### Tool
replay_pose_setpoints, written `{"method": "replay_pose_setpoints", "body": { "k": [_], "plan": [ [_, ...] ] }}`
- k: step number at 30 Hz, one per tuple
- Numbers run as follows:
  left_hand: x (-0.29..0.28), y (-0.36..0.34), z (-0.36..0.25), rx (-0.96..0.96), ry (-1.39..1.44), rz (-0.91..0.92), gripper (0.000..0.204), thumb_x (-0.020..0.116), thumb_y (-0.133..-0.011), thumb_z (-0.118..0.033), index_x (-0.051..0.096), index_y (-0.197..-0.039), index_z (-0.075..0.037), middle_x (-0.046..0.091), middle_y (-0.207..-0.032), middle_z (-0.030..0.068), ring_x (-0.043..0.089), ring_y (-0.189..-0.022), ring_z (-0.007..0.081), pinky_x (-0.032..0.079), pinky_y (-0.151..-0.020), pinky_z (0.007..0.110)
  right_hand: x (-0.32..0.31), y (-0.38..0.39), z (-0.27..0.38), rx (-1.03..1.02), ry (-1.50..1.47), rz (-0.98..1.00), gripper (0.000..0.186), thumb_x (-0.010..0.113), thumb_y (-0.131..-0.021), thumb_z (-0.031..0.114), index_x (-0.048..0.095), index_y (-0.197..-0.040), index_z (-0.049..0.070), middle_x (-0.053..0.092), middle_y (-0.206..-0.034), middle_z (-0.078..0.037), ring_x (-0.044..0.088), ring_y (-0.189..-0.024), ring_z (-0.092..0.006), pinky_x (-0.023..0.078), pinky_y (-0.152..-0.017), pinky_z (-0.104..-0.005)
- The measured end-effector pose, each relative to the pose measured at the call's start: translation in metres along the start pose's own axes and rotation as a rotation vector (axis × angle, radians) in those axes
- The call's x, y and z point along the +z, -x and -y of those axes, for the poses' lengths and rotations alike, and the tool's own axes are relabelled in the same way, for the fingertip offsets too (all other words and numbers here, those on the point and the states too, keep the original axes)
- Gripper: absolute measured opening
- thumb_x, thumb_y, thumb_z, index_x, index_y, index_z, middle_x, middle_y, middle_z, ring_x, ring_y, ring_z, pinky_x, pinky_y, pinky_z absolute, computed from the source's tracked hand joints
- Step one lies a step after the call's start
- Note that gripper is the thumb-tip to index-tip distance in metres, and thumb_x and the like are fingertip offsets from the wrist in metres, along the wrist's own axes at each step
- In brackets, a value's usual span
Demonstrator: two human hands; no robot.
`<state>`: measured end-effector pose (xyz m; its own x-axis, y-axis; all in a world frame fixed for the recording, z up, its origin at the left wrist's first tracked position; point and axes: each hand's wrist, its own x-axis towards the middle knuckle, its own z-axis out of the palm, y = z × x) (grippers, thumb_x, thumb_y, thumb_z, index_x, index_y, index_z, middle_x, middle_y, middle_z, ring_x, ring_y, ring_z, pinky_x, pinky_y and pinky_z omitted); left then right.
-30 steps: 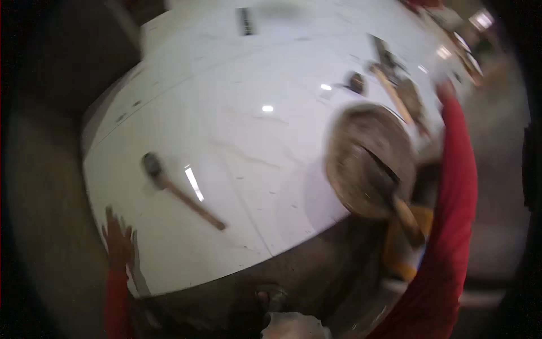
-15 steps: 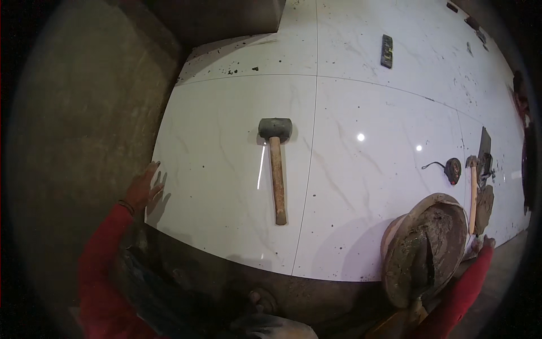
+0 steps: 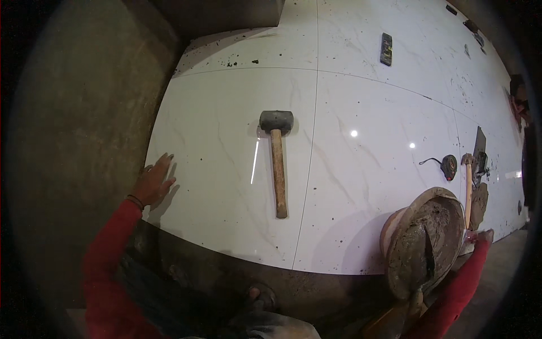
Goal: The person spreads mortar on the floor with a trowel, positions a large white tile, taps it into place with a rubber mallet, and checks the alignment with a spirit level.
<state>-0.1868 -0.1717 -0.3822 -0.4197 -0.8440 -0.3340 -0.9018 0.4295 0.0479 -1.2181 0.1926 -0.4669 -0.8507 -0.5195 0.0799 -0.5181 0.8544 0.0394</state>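
Note:
My left hand [image 3: 152, 183] rests with fingers apart on the left edge of a white veined tile [image 3: 209, 169]. To its right lies a rubber mallet [image 3: 276, 121] with a worn wooden handle. My right hand [image 3: 480, 236] is at the far right, beside a mortar-filled bucket [image 3: 398, 254] with a trowel handle [image 3: 416, 302] sticking out toward me; its fingers are too small and obscured to tell what they touch. Just above that hand lie a light wooden-handled hammer [image 3: 468, 186] and a flat metal tool [image 3: 480, 141] with grey mortar on it.
A tape measure [image 3: 449, 168] lies above the bucket, and a dark bar-shaped tool [image 3: 386, 50] farther up on the tiles. Bare concrete [image 3: 84, 124] borders the tiles on the left, with a dark block [image 3: 226, 14] at the upper left. Small dark objects [image 3: 471, 25] lie along the upper right.
The view has turned since a second ago, so the mallet now sits near the middle. My left hand has shifted slightly right and up along the tile edge.

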Motion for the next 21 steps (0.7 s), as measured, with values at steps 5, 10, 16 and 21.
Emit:
{"method": "replay_pose_setpoints", "body": {
  "k": [5,10,16,21],
  "plan": [
    [-0.001,-0.047,-0.080,0.344,-0.037,-0.187,0.067,0.061,-0.095,-0.028,0.033,-0.150,-0.002,0.036,-0.154,0.0189,0.037,-0.141,0.0339,0.031,-0.114,0.044,-0.077,0.007,0.025,-0.246,-0.168,-0.305,0.019,0.059,-0.086,-0.005,0.057,-0.104,-0.001,0.060,-0.092,-0.013,0.061,-0.081,-0.0227,0.050,-0.075,-0.0337],
    [-0.013,-0.091,-0.232,0.726,0.424,-0.468,0.088,0.082,-0.079,-0.027,0.035,-0.148,-0.002,0.043,-0.149,0.0170,0.044,-0.135,0.0331,0.037,-0.110,0.044,-0.203,0.102,0.219,-0.838,-0.437,-0.503,0.022,0.059,-0.085,-0.009,0.056,-0.105,0.000,0.059,-0.095,-0.012,0.060,-0.083,-0.0227,0.050,-0.078,-0.0328],
    [-0.055,-0.078,-0.322,0.787,0.946,-0.697,0.094,0.086,-0.074,-0.032,0.036,-0.146,-0.001,0.048,-0.144,0.0172,0.050,-0.131,0.0312,0.041,-0.110,0.040,-0.276,0.310,0.434,-1.319,-0.536,-0.266,0.023,0.070,-0.076,0.000,0.059,-0.096,0.005,0.060,-0.103,-0.013,0.064,-0.075,-0.0237,0.053,-0.058,-0.0352],
    [-0.064,-0.071,-0.275,0.870,1.036,-0.708,0.071,0.086,-0.076,-0.023,0.051,-0.135,-0.003,0.060,-0.131,0.0132,0.064,-0.114,0.0245,0.053,-0.095,0.033,-0.304,0.381,0.477,-1.431,-0.679,-0.188,0.022,0.077,-0.075,0.008,0.065,-0.094,0.008,0.058,-0.118,-0.015,0.064,-0.078,-0.0254,0.055,-0.060,-0.0352]
  ]
}}
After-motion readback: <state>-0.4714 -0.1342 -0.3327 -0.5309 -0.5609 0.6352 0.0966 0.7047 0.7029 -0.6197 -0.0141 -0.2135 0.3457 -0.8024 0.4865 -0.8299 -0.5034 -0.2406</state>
